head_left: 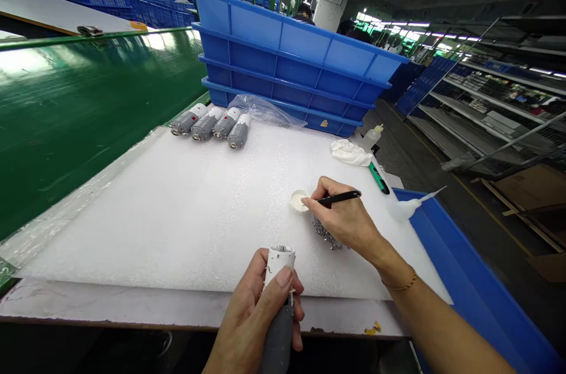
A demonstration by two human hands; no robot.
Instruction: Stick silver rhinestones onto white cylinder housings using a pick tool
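Observation:
My left hand (250, 318) grips a grey cylindrical motor (278, 333) upright, its white-capped end (278, 265) on top and speckled with dark marks. My right hand (342, 220) holds a slim black applicator (339, 197) like a pen, with its tip hidden by my fingers. The hand rests on the white foam sheet (154, 232), just right of a small white lid (299, 200) holding white paste. A heap of silvery metal bits (327, 235) lies partly under that hand. Farther back lie several similar motors (210, 124) with white ends.
Stacked blue plastic crates (287, 49) and a crumpled clear bag (265, 110) stand behind the foam. To the right lie a white cloth (351, 153), a green marker (379, 178), a dropper bottle (371, 138) and a white nozzle bottle (409, 207). A green conveyor belt (88, 114) runs along the left.

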